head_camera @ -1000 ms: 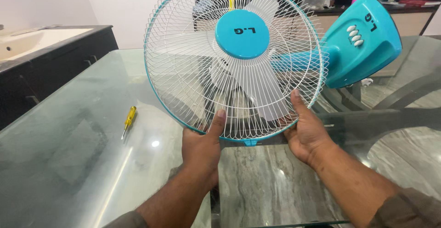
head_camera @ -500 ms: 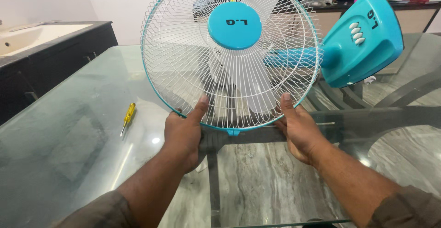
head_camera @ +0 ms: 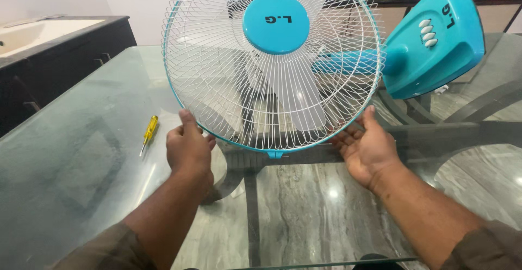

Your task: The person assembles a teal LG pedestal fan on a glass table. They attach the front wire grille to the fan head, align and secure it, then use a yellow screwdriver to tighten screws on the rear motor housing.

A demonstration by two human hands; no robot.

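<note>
here, left hand (head_camera: 187,147) and right hand (head_camera: 368,149) flank the fan guard (head_camera: 217,58), fingers spread and loose at its lower rim, gripping nothing. the fan lies tilted on the glass table (head_camera: 81,156), turquoise base (head_camera: 435,41) behind; a yellow screwdriver (head_camera: 148,133) rests left.

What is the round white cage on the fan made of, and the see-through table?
The round white fan cage looks like thin metal wire, painted glossy white, with a teal rim, probably plastic. The see-through table looks like glass: it mirrors lights and shows the grey marble-patterned floor beneath.
</note>
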